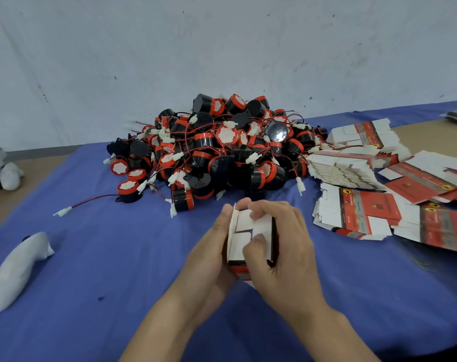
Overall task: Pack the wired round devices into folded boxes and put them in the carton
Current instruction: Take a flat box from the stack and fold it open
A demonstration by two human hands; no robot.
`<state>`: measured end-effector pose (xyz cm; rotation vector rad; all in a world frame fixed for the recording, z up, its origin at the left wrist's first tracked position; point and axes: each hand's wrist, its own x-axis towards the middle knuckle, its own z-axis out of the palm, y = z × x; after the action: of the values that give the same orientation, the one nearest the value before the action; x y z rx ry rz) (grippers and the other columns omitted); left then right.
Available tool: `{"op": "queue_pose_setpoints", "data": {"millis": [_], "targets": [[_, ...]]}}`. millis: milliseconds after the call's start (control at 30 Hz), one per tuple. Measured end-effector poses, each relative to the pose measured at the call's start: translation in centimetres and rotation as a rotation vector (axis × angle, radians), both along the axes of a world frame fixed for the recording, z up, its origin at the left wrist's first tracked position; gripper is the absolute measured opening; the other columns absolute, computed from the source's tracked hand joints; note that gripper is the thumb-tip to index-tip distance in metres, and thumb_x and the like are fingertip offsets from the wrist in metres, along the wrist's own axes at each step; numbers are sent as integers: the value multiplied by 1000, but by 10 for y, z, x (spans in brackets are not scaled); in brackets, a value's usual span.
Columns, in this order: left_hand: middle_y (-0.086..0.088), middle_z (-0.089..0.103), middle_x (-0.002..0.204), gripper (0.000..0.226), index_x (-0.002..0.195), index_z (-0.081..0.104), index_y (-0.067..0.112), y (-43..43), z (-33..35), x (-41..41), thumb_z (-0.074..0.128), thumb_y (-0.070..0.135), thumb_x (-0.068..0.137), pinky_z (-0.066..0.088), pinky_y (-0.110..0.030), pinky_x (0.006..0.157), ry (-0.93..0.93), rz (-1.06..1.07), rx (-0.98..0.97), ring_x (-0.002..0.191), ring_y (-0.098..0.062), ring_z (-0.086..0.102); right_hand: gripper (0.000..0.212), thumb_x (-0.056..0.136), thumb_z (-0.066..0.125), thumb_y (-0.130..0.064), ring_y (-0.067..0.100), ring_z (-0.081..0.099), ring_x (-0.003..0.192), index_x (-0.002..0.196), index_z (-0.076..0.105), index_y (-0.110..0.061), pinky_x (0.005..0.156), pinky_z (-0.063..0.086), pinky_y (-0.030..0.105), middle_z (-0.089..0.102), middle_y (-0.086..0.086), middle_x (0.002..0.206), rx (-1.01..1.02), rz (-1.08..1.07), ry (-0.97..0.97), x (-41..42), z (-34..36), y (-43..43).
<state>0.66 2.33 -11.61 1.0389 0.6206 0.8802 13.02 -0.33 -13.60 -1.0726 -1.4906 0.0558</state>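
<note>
With the left hand (211, 246) cupping the small box (251, 231) and the right hand (282, 244) pinching its white end flaps, fold each flap squarely along its crease, near the pile of wired round devices (222, 152).

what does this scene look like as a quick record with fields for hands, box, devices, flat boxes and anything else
left hand: grips the box's left side
right hand: holds the box, thumb on a white flap
box: red and white, held above the cloth, end flaps partly folded
wired round devices: black and red, heaped behind the hands
flat boxes: unfolded, in loose stacks to the right
blue cloth: covers the table
white object: lies at the left
carton: not in view
</note>
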Motion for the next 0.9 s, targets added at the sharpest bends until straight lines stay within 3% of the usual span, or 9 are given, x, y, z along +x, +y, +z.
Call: {"op": "queue_pose_setpoints", "data": {"millis": [100, 167, 233, 300, 500, 700, 900], "targets": [[-14, 69, 123, 45, 129, 64, 16, 1, -1, -1, 52, 48, 99, 57, -41, 90, 109, 25, 122, 112, -27, 68, 40, 88, 57, -47, 15, 56, 112, 124, 48, -32, 87, 52, 37, 54, -15, 121, -23, 1, -80, 4, -1, 0], [-14, 68, 126, 43, 131, 61, 19, 1, -4, 0, 61, 42, 95, 52, -51, 98, 123, 63, 133, 117, -32, 65, 58, 83, 59, -63, 12, 55, 118, 134, 40, -42, 87, 55, 41, 43, -19, 133, -88, 38, -97, 5, -2, -1], [-14, 68, 125, 42, 130, 60, 19, 1, -7, 1, 65, 37, 92, 51, -53, 98, 99, 72, 125, 118, -35, 64, 66, 80, 59, -68, 13, 54, 121, 137, 31, -49, 87, 56, 45, 35, -22, 138, -111, 41, -118, 6, -2, -1], [-13, 69, 124, 41, 130, 59, 19, 2, -8, 1, 66, 34, 93, 52, -50, 97, 88, 78, 134, 117, -35, 64, 70, 80, 60, -68, 15, 54, 122, 139, 28, -50, 88, 56, 45, 34, -22, 140, -106, 35, -135, 5, -2, -2], [-14, 70, 120, 36, 132, 54, 22, 7, -15, -2, 61, 29, 98, 57, -43, 94, 159, 77, 207, 114, -35, 67, 69, 85, 59, -62, 15, 53, 121, 142, 35, -32, 96, 46, 31, 37, -12, 139, -20, 1, -267, 1, -4, -1], [-15, 64, 133, 39, 139, 50, 19, 9, -13, -6, 57, 23, 101, 52, -44, 103, 92, -37, 138, 123, -34, 61, 66, 87, 58, -60, 16, 50, 124, 142, 37, -31, 97, 50, 39, 38, -10, 139, 3, -13, -284, 2, -5, 0], [-6, 64, 134, 34, 133, 62, 26, 8, -8, -11, 45, 31, 105, 53, -36, 98, -14, -133, 45, 121, -20, 62, 57, 95, 51, -56, 18, 49, 128, 142, 38, -26, 93, 53, 44, 38, -6, 140, 17, 42, -214, 10, -2, 4]]}}
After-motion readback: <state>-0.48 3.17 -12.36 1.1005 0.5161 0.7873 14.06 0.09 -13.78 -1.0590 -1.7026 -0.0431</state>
